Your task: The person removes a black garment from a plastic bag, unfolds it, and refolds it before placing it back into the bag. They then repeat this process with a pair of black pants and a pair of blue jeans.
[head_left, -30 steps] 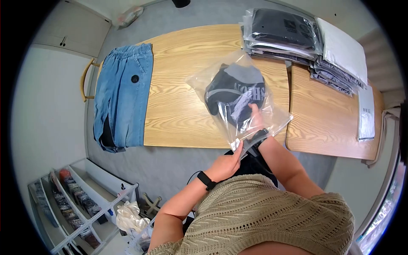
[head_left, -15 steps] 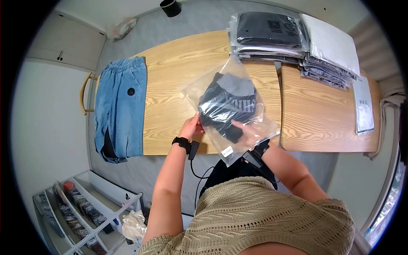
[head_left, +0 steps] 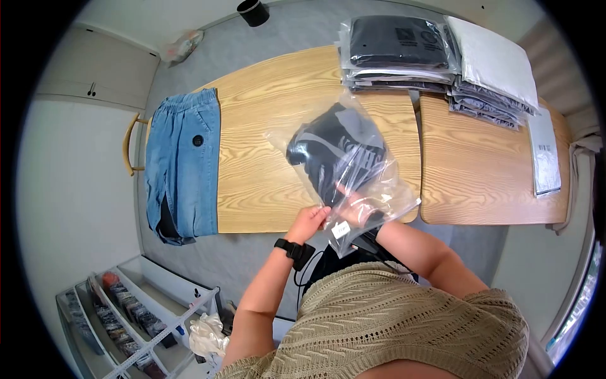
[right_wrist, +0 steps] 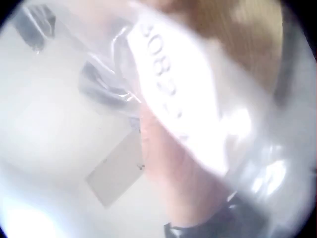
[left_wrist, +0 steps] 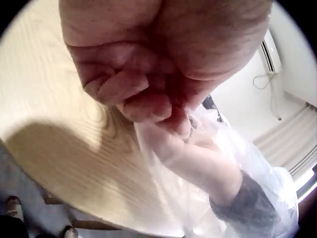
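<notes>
A dark garment [head_left: 338,151] with grey panels and pale lettering lies bunched inside a clear plastic bag [head_left: 401,189]. My right hand [head_left: 358,207] reaches into the bag through its near end and grips the garment's near part, thumb on top and the other fingers hidden under cloth. At the bag's left edge, my left hand [head_left: 309,222] pinches the plastic; its curled fingers [left_wrist: 148,106] show close up in the left wrist view. A white label [head_left: 341,230] sits on the bag's near corner, and its printed digits blur across the right wrist view.
Blue jeans [head_left: 183,158] lie flat at the left of the wooden table [head_left: 252,189]. Stacks of bagged clothes [head_left: 398,44] stand at the back right, beside a slim white packet [head_left: 544,155]. Divided bins [head_left: 120,309] stand on the floor at lower left.
My left hand first left the near corner of the bag for its left side, then came back nearer and right to pinch the edge. My right hand stays inside the bag with the garment.
</notes>
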Motion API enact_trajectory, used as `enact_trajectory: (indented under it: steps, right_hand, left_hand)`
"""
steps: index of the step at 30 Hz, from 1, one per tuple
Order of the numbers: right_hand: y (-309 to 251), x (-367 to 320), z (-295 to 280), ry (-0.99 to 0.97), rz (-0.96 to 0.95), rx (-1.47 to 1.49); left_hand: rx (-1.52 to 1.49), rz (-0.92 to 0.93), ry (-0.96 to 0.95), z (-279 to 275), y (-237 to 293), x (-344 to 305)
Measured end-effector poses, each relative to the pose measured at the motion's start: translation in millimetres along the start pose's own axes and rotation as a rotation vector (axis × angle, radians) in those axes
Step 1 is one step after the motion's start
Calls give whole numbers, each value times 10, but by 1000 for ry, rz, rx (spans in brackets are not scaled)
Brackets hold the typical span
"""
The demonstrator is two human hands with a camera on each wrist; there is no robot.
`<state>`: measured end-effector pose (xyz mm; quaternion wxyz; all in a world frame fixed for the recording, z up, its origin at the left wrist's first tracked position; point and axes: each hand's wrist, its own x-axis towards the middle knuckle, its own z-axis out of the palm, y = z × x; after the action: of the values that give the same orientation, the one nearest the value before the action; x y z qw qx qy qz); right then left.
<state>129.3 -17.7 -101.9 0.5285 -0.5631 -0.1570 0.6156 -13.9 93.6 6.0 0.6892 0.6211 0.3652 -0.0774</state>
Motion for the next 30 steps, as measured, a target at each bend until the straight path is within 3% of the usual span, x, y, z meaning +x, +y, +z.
enact_trajectory:
  steps: [2,3,4,6,7,9,10,12,14,16,18,20,22,23,25,26,28,30]
  right_hand:
    - [59,82,-30,-188,709,842]
    - [133,70,21,-117,390,578]
    - [-237,-202,6,-160,438,487]
    - [-979,-619,-2,-322,445,857]
    - [-894,-618,-69,-316,446,855]
    - [-660,-619,-224,-101,-144,-93]
    - [-702,-563,-177,-102,-139,-97]
    - [-933,-411,39,-26,-94,878]
    - [-998,-483,99,76,-51,756]
    - [-915,-491,114,291,-115,371]
    - [-708,-310,-25,226,-171,412]
    - [-754,-239,-101,203,130,295]
    - [-788,-228,-89,112,52,348]
    - [-927,-284,-92,128,114,93]
    - [-1187,-408,-90,161,230,-418]
    - [-1264,-476,-69,162,231,-420]
    - [-1331,-596,-23,468,-160,-977]
    - [-1303,-515,-112,384,-234,-1049]
  left_hand:
    - [80,-2,-42,3,-10,-135]
    - [159,-1,-87,1,-22,-178]
    - [158,-1,-89,-20,-120,-174]
    - [279,-64,-108,-73,-378,-88]
    - [287,-85,-121,-66,-347,-82]
    - [248,-79,-141,-9,-310,-54]
    - [214,-76,-155,22,-292,-55]
    - [172,-38,-188,87,-172,-109]
    - [136,2,-214,55,-138,-101]
    - [311,-14,-280,32,-187,-93]
    - [300,-54,-318,68,-242,-85]
    - [284,-103,-358,121,-251,-106]
    - [313,-49,-387,153,-257,-141]
    - [314,-48,-386,145,-258,-152]
    - [8,-63,-300,110,-258,-167]
    - [7,-62,-301,77,-227,-152]
    - [20,-169,-99,12,-179,-99]
    - [9,-129,-56,21,-198,-65]
